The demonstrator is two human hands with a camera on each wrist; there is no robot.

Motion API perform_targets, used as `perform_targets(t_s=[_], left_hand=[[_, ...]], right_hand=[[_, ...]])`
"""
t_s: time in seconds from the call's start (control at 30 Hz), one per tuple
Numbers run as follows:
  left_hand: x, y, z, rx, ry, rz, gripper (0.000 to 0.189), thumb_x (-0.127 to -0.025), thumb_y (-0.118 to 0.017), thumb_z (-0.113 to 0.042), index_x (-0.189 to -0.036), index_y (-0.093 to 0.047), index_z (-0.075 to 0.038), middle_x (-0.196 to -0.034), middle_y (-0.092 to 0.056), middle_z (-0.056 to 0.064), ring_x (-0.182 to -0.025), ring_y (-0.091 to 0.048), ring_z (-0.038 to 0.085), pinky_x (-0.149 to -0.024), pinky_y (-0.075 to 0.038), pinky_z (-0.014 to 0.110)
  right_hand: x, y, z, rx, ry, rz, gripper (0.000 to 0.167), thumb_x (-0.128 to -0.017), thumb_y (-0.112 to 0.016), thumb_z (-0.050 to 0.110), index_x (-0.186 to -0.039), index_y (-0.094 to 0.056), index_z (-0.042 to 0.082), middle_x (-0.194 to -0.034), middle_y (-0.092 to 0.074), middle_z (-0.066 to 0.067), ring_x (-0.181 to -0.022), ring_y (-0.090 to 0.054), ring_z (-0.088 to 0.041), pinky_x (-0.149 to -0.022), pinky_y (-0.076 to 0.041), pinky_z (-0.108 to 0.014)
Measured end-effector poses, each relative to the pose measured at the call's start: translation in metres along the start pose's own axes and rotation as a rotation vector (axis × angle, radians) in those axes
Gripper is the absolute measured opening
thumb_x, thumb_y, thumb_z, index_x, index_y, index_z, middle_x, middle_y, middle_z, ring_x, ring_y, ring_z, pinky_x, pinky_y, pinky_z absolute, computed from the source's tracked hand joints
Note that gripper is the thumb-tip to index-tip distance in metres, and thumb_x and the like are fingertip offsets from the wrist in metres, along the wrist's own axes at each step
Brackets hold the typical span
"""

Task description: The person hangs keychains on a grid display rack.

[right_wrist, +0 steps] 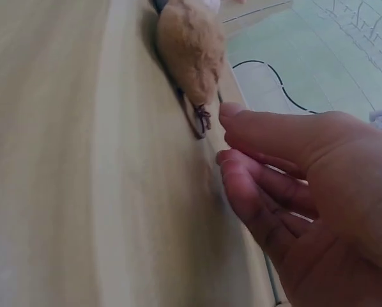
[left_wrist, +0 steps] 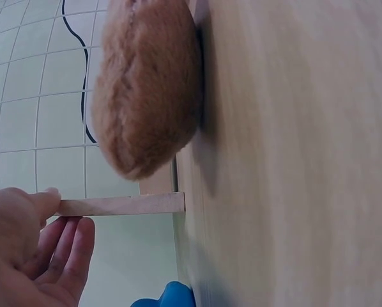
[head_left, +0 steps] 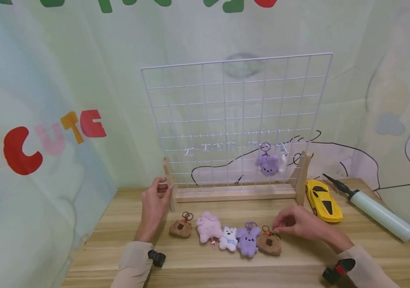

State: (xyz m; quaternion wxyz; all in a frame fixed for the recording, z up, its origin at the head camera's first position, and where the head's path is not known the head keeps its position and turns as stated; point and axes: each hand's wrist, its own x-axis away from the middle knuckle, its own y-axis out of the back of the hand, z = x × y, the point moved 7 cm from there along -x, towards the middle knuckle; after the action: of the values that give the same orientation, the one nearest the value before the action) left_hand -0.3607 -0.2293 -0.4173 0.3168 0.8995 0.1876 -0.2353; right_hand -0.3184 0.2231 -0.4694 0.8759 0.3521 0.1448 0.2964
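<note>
My left hand (head_left: pixel 156 200) grips the left wooden post (left_wrist: pixel 127 204) of a white wire grid rack (head_left: pixel 205 63), thumb on one side and fingers on the other. Beside the rightmost brown plush keychain (head_left: pixel 270 245), my right hand (head_left: pixel 300 222) hovers with thumb and fingertips slightly apart and nothing between them. A row on the table continues leftward with a purple plush (head_left: pixel 248 245), a small white plush (head_left: pixel 229 240), a pink plush (head_left: pixel 209 230) and another brown plush (head_left: pixel 181 229). From the rack's right part hang a purple plush keychain (head_left: pixel 269 165) and a white one (head_left: pixel 283 163), partly hidden.
A yellow toy car (head_left: pixel 321 200) stands right of the rack, near the right forearm. Farther right lies a pale hand pump (head_left: pixel 381 214) with a black nozzle. Several small hooks line the grid. A blue object (left_wrist: pixel 175 295) shows at the left wrist view's lower edge.
</note>
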Motion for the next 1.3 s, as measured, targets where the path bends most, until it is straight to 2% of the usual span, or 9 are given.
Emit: perform_targets(t_s=[0.17,0.47,0.7,0.83,1.0,1.17,1.3], left_hand=[[-0.001,0.001,0.000,0.001,-0.002,-0.001,0.026,-0.101,-0.078,-0.011,-0.122,-0.069,0.001,-0.111,-0.081,0.025,-0.102,-0.081,0.039,-0.085,-0.070,0.051],[-0.002,0.007,0.000,-0.005,0.009,-0.008,0.027,-0.101,-0.078,-0.013,-0.123,-0.069,0.000,-0.112,-0.081,0.025,-0.103,-0.081,0.039,-0.086,-0.070,0.052],[-0.003,0.007,-0.001,0.003,0.004,-0.008,0.027,-0.101,-0.078,-0.010,-0.123,-0.069,0.002,-0.112,-0.080,0.027,-0.102,-0.081,0.041,-0.086,-0.069,0.052],[-0.003,0.005,-0.001,0.004,0.006,-0.002,0.027,-0.102,-0.077,-0.011,-0.123,-0.069,0.002,-0.112,-0.080,0.026,-0.102,-0.081,0.041,-0.086,-0.070,0.052],[-0.003,0.006,-0.001,0.000,0.002,-0.008,0.027,-0.101,-0.078,-0.011,-0.122,-0.069,0.002,-0.112,-0.081,0.026,-0.102,-0.081,0.040,-0.084,-0.070,0.050],[-0.001,0.004,0.001,0.004,-0.010,-0.007,0.026,-0.100,-0.079,-0.009,-0.121,-0.069,0.002,-0.110,-0.081,0.026,-0.101,-0.081,0.040,-0.082,-0.070,0.048],[0.001,0.001,0.001,0.011,-0.018,-0.005,0.025,-0.100,-0.079,-0.009,-0.120,-0.069,0.002,-0.109,-0.080,0.027,-0.100,-0.081,0.041,-0.082,-0.070,0.047]], right_hand=[[0.005,-0.002,-0.005,-0.025,-0.051,0.032,0.009,-0.098,-0.083,0.028,-0.104,-0.080,0.022,-0.092,-0.076,0.008,-0.079,-0.066,-0.005,-0.069,-0.060,-0.022],[-0.001,0.001,-0.002,-0.007,-0.047,0.030,0.006,-0.100,-0.079,0.018,-0.105,-0.080,0.020,-0.094,-0.076,0.007,-0.081,-0.063,-0.004,-0.071,-0.059,-0.020],[0.001,0.003,0.002,0.014,-0.065,0.025,0.007,-0.096,-0.084,0.022,-0.100,-0.079,0.020,-0.089,-0.074,0.008,-0.078,-0.063,-0.004,-0.068,-0.058,-0.021],[0.002,0.002,0.004,0.059,-0.048,0.028,0.005,-0.098,-0.081,0.019,-0.097,-0.077,0.022,-0.089,-0.073,0.011,-0.079,-0.063,-0.002,-0.070,-0.058,-0.021],[0.002,-0.004,0.006,0.074,-0.044,0.071,0.005,-0.103,-0.075,0.018,-0.099,-0.073,0.022,-0.093,-0.071,0.009,-0.083,-0.061,-0.002,-0.072,-0.057,-0.021],[0.004,-0.010,0.003,0.054,-0.070,0.094,0.004,-0.106,-0.070,0.021,-0.103,-0.070,0.019,-0.095,-0.069,0.007,-0.084,-0.061,-0.003,-0.072,-0.056,-0.021],[0.007,-0.012,0.000,-0.001,-0.057,0.101,0.010,-0.109,-0.066,0.024,-0.105,-0.068,0.014,-0.097,-0.069,0.004,-0.085,-0.059,-0.004,-0.073,-0.055,-0.020]])
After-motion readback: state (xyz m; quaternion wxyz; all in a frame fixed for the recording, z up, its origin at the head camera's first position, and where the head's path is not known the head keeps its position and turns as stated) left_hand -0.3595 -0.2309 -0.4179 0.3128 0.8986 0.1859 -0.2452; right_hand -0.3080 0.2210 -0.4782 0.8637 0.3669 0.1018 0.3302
